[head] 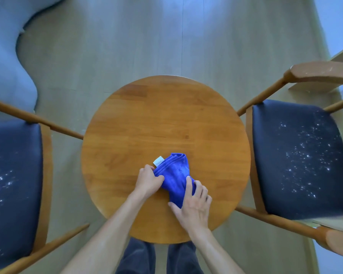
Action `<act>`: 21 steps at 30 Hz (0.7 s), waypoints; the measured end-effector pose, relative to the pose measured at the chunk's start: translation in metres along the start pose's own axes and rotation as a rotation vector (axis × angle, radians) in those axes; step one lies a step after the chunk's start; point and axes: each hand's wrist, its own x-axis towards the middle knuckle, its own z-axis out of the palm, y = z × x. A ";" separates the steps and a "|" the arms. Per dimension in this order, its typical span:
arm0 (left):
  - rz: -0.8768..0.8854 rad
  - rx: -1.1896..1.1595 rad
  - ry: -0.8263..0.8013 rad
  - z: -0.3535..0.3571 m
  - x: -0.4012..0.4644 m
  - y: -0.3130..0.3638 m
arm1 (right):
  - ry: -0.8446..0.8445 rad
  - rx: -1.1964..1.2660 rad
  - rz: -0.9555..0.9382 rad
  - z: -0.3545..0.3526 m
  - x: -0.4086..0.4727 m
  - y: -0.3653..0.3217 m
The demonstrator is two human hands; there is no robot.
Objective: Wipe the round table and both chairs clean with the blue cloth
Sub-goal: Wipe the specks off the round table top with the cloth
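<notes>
On the round table (166, 115), both hands grip the blue cloth (174, 175), lengthwise front-to-back, tag end away.

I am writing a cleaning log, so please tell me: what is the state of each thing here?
blue cloth: bunched, lying on the table, held by both hands
round table: top bare apart from the cloth
left chair: dark seat speckled white
right chair: dark seat speckled white
left hand: grips the cloth's edge
right hand: grips the cloth's near end
</notes>
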 end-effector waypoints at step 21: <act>0.338 -0.567 -0.148 -0.062 -0.039 0.100 | 0.229 0.636 -0.074 -0.115 0.069 0.014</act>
